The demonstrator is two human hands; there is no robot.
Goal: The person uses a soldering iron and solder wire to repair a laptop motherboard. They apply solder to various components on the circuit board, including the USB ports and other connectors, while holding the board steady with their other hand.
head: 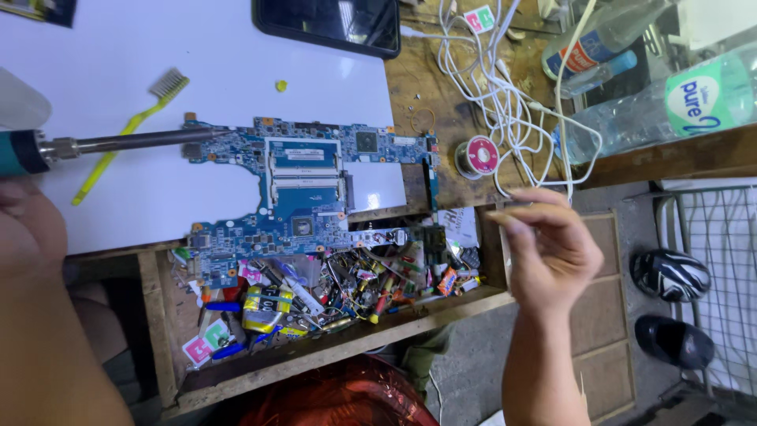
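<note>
a: left hand at the left edge of the white work mat, fingers wrapped shut around the teal grip of a soldering iron.
b: and the iron's tip?
a: long metal barrel lying level across the mat, tip resting at, or just over, the left end of the blue circuit board. hard to say from here whether touching.
b: board's place?
a: flat on the mat's right half, lower part hanging over the near edge above an open wooden drawer crammed with small parts, wires and batteries.
b: right hand?
a: right hand raised off the bench's right edge, beyond the drawer, fingers curled in loosely, thumb and forefinger pinched near together. possibly something thin between them; too small to tell.
b: nearby?
a: yellow-handled brush slanting on the mat, just behind the iron's barrel. spool of solder on the bare wood right of the board, beside a tangle of white cable. dark tablet at the mat's far edge. plastic bottles at the far right corner. pair of dark shoes on the floor below.
</note>
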